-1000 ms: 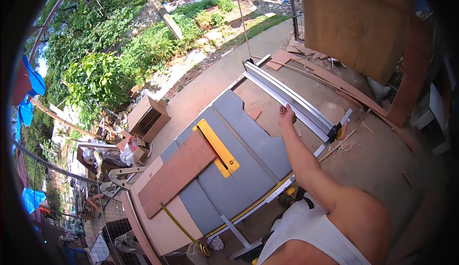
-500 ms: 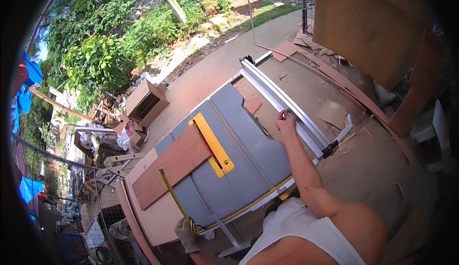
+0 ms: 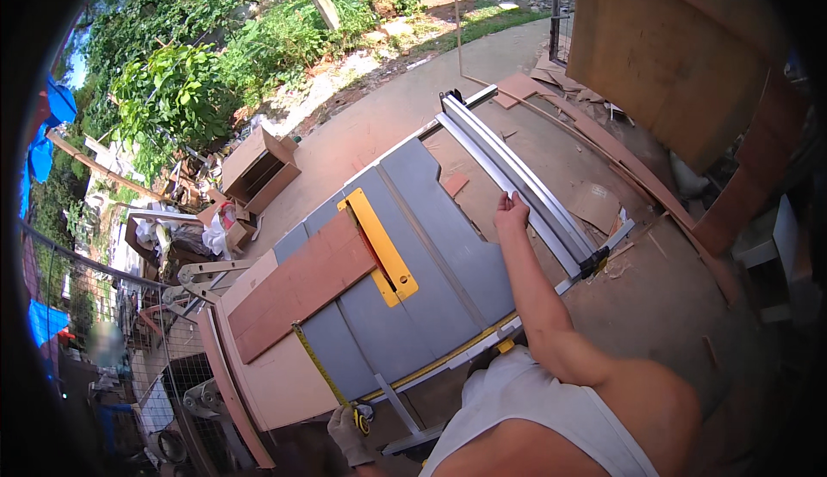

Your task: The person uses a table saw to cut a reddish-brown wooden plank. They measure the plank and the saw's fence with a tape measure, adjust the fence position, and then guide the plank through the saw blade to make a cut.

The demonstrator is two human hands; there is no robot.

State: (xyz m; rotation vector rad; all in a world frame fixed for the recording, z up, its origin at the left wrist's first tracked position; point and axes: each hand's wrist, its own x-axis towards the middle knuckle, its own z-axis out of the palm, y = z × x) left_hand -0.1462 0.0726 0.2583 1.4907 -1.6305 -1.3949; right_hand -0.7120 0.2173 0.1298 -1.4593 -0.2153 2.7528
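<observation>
My left hand, in a grey work glove, is closed around a yellow and black tape measure at the near edge of a table saw. The yellow tape blade stretches away over the saw's grey top. Its tip reaches the near edge of a reddish-brown board, which lies beside the yellow insert plate with the red slot. Bare, with fingers drawn together, my right hand is at the near side of the long silvery rip fence; its exact grip is partly hidden.
A pale panel extends the saw table on the left. Behind it stands an open wooden box. Long wood strips and scraps lie on the floor to the right, near a large leaning plywood sheet. Wire fencing is at left.
The tape's tip has drawn back from over the board to its near edge, as my left hand moved toward me. My right hand stays at the rip fence. The view has shifted slightly.
</observation>
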